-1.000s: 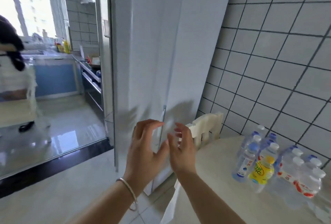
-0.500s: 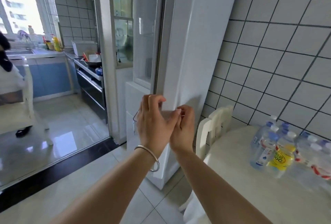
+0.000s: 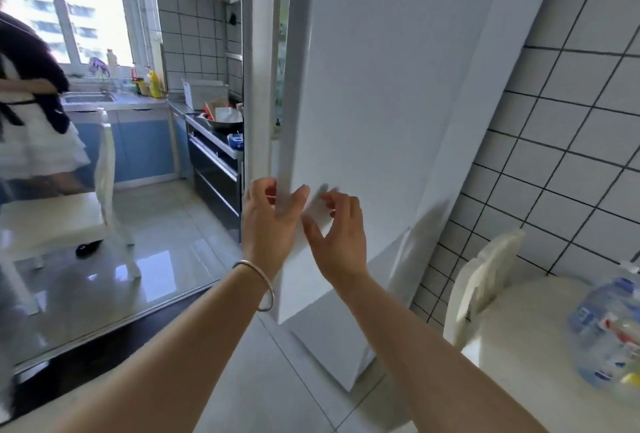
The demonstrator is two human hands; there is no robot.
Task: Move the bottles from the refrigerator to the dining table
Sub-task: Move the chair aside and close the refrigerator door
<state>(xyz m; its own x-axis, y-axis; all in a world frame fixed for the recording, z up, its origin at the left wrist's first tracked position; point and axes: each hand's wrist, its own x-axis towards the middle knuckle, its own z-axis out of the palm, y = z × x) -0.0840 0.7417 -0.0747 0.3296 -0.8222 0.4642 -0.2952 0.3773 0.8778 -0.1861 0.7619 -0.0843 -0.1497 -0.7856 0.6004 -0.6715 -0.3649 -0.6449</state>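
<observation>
The tall white refrigerator (image 3: 381, 103) stands straight ahead, its door ajar by a narrow gap on the left side. My left hand (image 3: 272, 224), a bangle on its wrist, has its fingers hooked round the door's edge and its thumb on the front. My right hand (image 3: 337, 236) is just to the right with fingers apart, against the door face and holding nothing. Several blurred plastic bottles (image 3: 609, 332) with blue and red labels stand on the round white dining table (image 3: 519, 363) at the far right. The inside of the refrigerator is hidden.
A white chair (image 3: 485, 280) stands between refrigerator and table, against the tiled wall. To the left, past a dark floor threshold (image 3: 104, 346), is a kitchen with a stove (image 3: 214, 162), another white chair (image 3: 55, 221) and a person (image 3: 31, 113) in white.
Both hands have gone from in front of the refrigerator onto its door edge, and the left fingers now wrap it. The view has swung left, pushing the bottles to the right margin.
</observation>
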